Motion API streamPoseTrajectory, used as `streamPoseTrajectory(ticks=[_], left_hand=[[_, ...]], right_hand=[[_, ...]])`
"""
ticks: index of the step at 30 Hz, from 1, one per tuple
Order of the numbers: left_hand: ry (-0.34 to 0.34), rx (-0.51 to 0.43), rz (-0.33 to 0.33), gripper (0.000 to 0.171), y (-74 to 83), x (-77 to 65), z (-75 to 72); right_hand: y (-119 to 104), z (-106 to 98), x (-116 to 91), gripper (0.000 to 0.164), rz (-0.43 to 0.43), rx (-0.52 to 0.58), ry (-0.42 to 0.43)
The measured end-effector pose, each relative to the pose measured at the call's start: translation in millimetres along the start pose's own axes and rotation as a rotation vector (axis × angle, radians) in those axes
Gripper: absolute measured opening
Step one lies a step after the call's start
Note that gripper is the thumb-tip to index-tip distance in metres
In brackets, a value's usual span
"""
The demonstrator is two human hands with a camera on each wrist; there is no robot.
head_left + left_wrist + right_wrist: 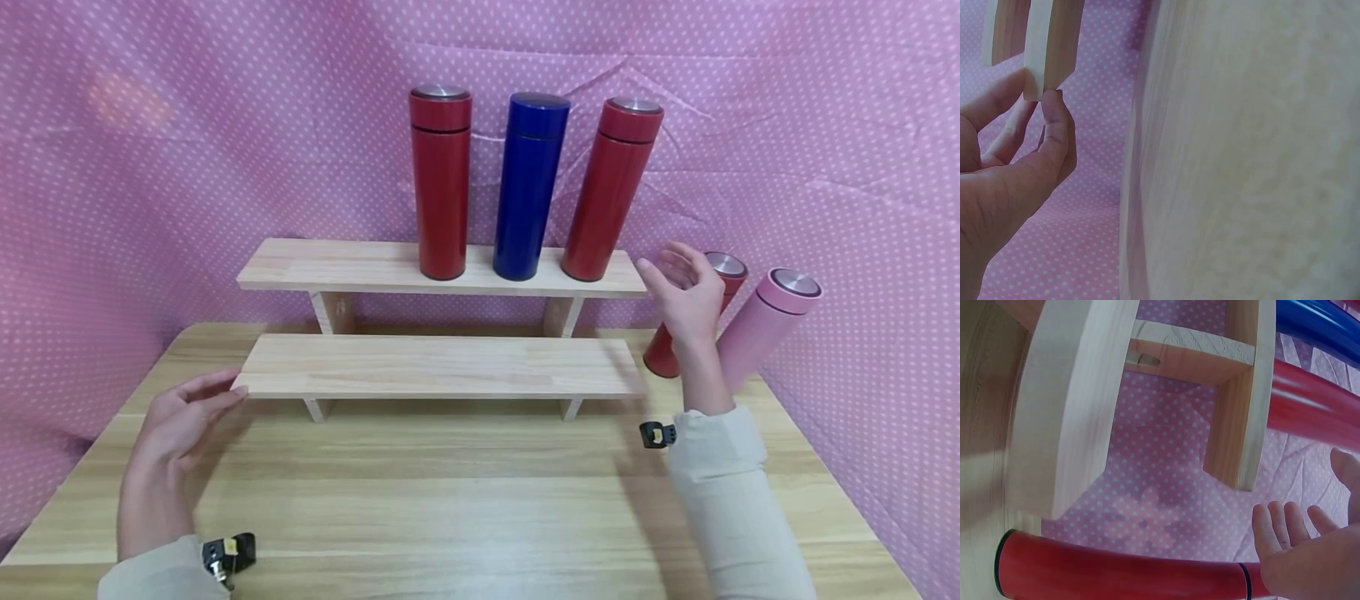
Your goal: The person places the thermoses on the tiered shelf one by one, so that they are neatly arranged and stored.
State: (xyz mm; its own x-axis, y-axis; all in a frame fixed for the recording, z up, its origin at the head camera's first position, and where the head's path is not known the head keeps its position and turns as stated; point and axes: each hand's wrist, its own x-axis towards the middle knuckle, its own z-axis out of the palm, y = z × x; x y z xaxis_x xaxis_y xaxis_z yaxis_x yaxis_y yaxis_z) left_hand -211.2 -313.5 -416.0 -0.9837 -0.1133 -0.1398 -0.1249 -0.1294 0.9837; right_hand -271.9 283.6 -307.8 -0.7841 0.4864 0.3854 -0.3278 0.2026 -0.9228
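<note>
A two-tier wooden display stand is in front of me, with a lower board and an upper board. My left hand pinches the left end of the lower board between thumb and fingers; the left wrist view shows the fingertips against that end. Beside the right end of the upper board, my right hand is raised with loosely bent fingers and holds nothing. Behind it stands a red thermos flask, partly hidden by the hand, and a pink thermos flask is just right of the wrist.
On the upper board stand a red flask, a blue flask and another red flask, from the middle to the right. The stand rests on a wooden table. Pink dotted cloth hangs behind and at both sides.
</note>
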Motion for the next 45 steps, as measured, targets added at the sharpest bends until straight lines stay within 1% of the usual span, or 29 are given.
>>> streamPoseTrajectory(ticks=[4, 7, 11, 14, 19, 22, 28, 32, 38, 42, 45], left_hand=[[-0.005, -0.016, 0.008, 0.028, -0.8, 0.8, 0.3], [-0.002, -0.015, 0.011, 0.027, -0.7, 0.6, 0.9], [0.005, 0.001, 0.003, 0.028, 0.2, 0.0, 1.2], [0.011, 0.006, -0.001, 0.027, 0.8, 0.0, 0.9], [0.005, -0.020, 0.005, 0.027, 0.6, 0.9, 1.4], [0.006, -0.025, 0.006, 0.027, 0.2, 1.6, 1.5], [0.017, -0.014, 0.001, 0.027, 0.3, 1.1, 2.0], [0.012, -0.024, 0.011, 0.027, 0.8, 1.3, 2.6], [0.005, -0.055, 0.008, 0.027, 1.2, 2.3, 2.1], [0.008, -0.040, -0.004, 0.027, 1.1, 1.2, 1.3], [0.006, -0.028, -0.014, 0.027, 1.1, 0.9, 0.8]], right_hand=[[-1, -6, -1, 0.047, 0.026, 0.040, 0.011], [-1, -10, -2, 0.050, 0.044, 0.033, 0.015], [0, -17, -3, 0.050, 0.052, 0.052, 0.040], [1, -23, -4, 0.048, 0.051, 0.105, 0.065], [1, -32, -5, 0.047, 0.063, 0.167, 0.083], [0, -38, -6, 0.048, 0.064, 0.165, 0.094], [0, -47, -7, 0.053, 0.111, 0.135, 0.113], [1, -53, -7, 0.052, 0.125, 0.136, 0.131], [2, -62, -9, 0.047, 0.111, 0.166, 0.183], [4, -70, -10, 0.045, 0.095, 0.192, 0.211], [6, -76, -10, 0.043, 0.104, 0.218, 0.228]])
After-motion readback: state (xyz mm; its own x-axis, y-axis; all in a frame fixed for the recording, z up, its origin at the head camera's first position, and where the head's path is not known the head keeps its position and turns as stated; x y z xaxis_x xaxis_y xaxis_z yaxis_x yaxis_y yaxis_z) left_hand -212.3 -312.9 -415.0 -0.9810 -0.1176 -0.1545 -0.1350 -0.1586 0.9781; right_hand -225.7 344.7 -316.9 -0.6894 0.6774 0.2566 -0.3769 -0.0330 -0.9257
